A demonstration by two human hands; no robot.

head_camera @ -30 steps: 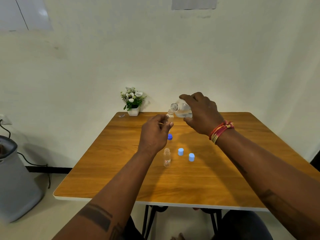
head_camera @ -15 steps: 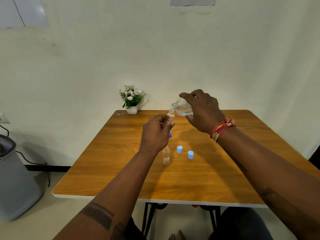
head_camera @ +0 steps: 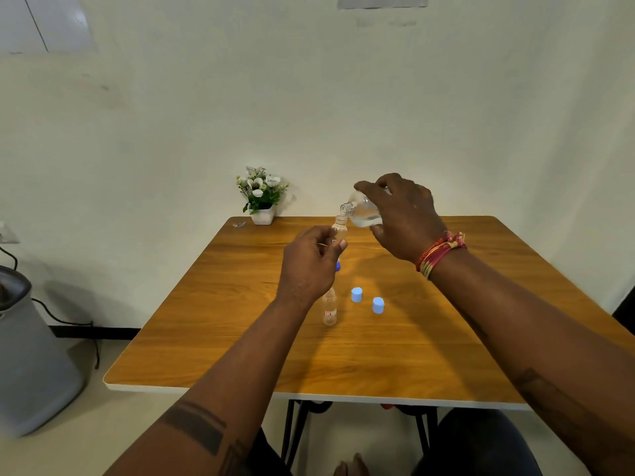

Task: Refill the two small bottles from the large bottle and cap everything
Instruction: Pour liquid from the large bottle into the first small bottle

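From my remote seat, the table (head_camera: 429,352) reads as wood-grain laminate with a soft sheen and a smooth white edge band, on dark matt metal legs (head_camera: 290,431). The large bottle (head_camera: 364,214) and both small bottles, one held (head_camera: 340,225) and one standing (head_camera: 329,309), look like clear glossy plastic, the standing one carrying a small paper-like label, while the two light blue caps (head_camera: 357,294) (head_camera: 378,305) look like matt smooth plastic. I see braided red and yellow thread bands (head_camera: 439,252) on the right wrist, a smooth white pot (head_camera: 263,216) under the flowers, and a matt painted wall (head_camera: 309,97).
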